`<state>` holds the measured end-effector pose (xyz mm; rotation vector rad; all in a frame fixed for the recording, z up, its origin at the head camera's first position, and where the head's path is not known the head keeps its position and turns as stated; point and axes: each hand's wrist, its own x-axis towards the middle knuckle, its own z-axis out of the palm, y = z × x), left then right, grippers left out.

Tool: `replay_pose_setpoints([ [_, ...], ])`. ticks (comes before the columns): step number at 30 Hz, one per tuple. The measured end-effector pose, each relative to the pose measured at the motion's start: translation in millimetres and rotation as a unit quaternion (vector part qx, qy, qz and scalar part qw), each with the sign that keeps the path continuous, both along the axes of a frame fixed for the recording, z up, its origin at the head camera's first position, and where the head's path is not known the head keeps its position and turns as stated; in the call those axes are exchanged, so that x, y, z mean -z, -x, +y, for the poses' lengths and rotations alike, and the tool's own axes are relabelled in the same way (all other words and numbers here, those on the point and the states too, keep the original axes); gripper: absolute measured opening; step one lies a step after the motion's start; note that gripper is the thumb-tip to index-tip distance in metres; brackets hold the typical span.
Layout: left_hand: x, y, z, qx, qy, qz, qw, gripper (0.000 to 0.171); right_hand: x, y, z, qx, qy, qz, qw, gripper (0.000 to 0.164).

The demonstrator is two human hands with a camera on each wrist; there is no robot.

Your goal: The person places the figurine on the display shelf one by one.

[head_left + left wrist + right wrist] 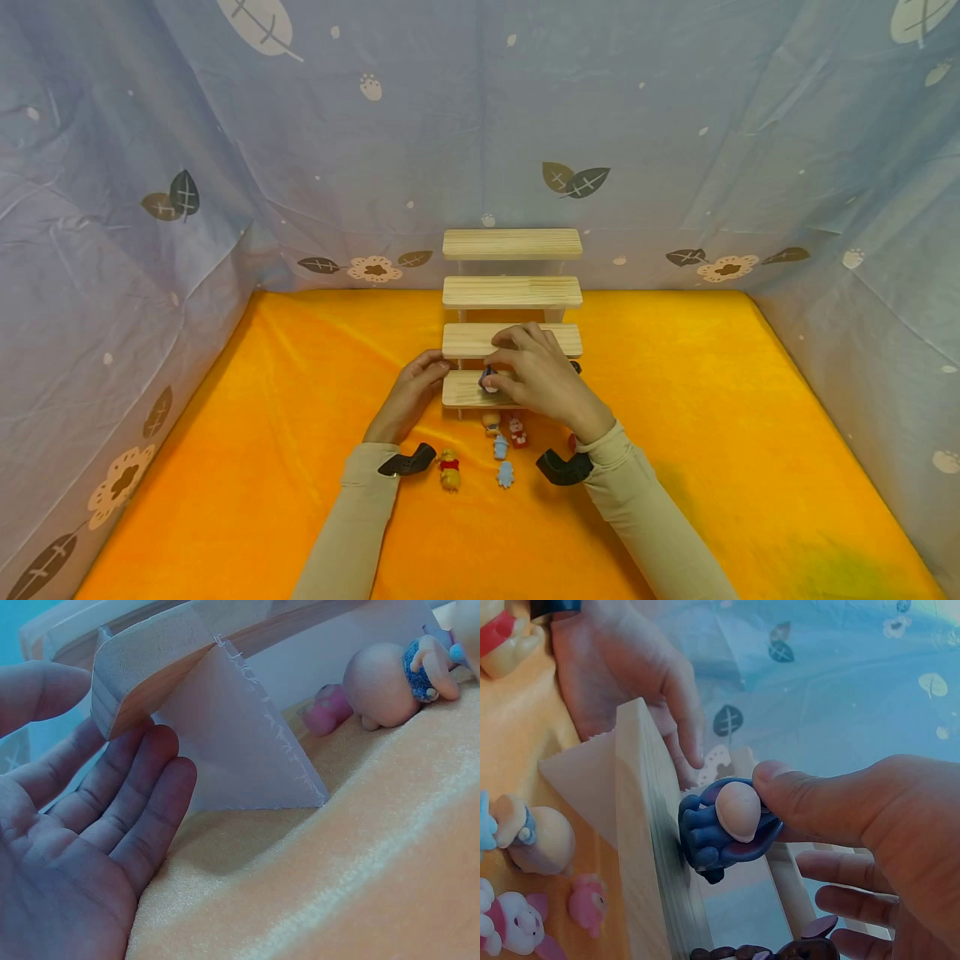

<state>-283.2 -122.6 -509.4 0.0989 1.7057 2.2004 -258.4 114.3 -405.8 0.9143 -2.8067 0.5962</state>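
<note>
My right hand (542,375) pinches a blue donkey figurine (720,825) between thumb and fingers, its feet right at the top of the lowest shelf board (459,390). A pale oval muzzle shows on the donkey; its other fingers reach past it. At the left end of that board is my left hand (412,398), fingers loosely bent. In the left wrist view its thumb (52,686) lies beside the board's corner and the other fingers extend below it. A brown figurine with ears (806,949) is partly visible at the right wrist view's bottom edge.
The four-step wooden rack (512,292) stands against a blue patterned cloth. On the orange cloth before it lie a yellow bear in a red shirt (449,469), light blue figurines (506,475), a white-and-red one (517,432), a beige one (491,423) and a small pink one (588,904).
</note>
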Motion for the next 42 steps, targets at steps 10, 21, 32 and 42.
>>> replay_pose_setpoints([
  [10,0.2,-1.0,-0.4,0.001,-0.01,0.003,0.9999,0.032,-0.4,-1.1,0.6,-0.006,-0.003,-0.001,1.0,0.027],
  [21,3.7,0.8,-0.1,0.002,-0.006,0.004,1.0,0.03,-5.1,-3.6,1.5,-0.003,-0.019,-0.045,0.999,0.027],
  [32,1.9,0.3,-0.9,0.004,-0.008,0.01,0.9999,0.031,-4.8,-3.8,1.5,-0.006,-0.032,-0.051,0.998,0.028],
  [42,2.8,0.8,0.0,0.001,-0.006,0.008,0.9999,0.028,-6.3,-5.9,2.3,-0.006,-0.042,-0.055,0.998,0.027],
])
